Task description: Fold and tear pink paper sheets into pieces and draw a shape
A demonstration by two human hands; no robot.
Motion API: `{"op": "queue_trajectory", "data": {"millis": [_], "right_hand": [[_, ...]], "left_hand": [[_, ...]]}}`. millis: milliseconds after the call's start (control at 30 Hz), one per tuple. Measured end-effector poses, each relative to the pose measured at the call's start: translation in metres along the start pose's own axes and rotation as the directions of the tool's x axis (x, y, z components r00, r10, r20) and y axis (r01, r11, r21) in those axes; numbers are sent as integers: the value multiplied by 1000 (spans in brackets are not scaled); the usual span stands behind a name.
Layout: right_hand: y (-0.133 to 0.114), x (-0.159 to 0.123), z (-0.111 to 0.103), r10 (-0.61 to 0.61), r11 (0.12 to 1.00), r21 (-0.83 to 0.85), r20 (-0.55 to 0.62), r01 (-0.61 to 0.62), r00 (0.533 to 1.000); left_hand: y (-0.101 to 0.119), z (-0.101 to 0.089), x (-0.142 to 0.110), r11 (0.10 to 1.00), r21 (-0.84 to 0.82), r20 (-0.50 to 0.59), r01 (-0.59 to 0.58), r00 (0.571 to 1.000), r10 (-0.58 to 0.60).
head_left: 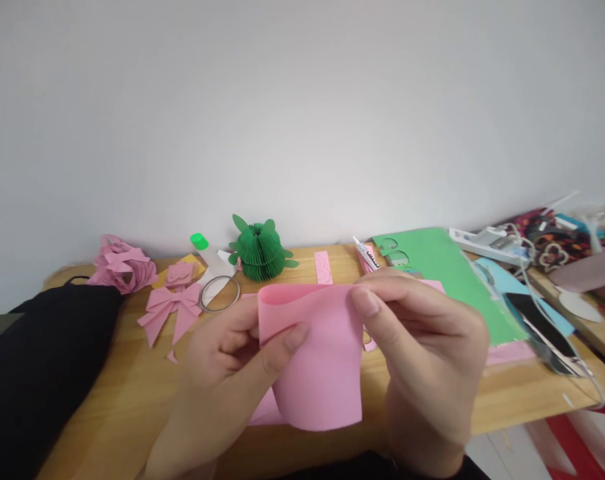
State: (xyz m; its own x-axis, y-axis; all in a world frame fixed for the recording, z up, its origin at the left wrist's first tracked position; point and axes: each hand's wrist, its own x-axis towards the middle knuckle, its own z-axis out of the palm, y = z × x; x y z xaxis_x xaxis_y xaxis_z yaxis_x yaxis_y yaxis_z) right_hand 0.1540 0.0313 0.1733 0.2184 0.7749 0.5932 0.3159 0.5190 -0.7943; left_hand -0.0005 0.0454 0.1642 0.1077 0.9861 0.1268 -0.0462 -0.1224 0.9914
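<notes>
A sheet of pink paper [322, 373], bent over into a loop, is held up above the table between both hands. My left hand [232, 373] grips its left side, thumb pressed on the front face and fingers behind. At the upper right corner my right hand [422, 347] pinches the paper's edges between thumb and fingers. More pink paper [266, 410] lies on the table beneath the held sheet, mostly hidden. Behind the hands are a pink paper bow [171, 307], a green honeycomb paper ball [260, 253] and a small pink strip with drawn curves [323, 268].
Left of the bow lies a crumpled pink paper piece [122, 263]. A green-capped glue stick [205, 250] and a metal ring [220, 293] are nearby. To the right are a white tube [366, 253], green sheet [447, 273] and power strip [492, 247]. Black fabric [57, 367] covers the left side.
</notes>
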Motion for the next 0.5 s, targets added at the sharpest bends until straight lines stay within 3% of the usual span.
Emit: {"op": "queue_trajectory", "data": {"millis": [267, 500], "right_hand": [[1, 1, -1, -5, 1000, 17, 6, 5, 1000], [1, 0, 1, 27, 1000, -4, -63, -27, 998]], "left_hand": [[1, -1, 0, 999, 23, -14, 25, 1000, -25], [4, 2, -1, 999, 8, -27, 43, 999, -43]]}}
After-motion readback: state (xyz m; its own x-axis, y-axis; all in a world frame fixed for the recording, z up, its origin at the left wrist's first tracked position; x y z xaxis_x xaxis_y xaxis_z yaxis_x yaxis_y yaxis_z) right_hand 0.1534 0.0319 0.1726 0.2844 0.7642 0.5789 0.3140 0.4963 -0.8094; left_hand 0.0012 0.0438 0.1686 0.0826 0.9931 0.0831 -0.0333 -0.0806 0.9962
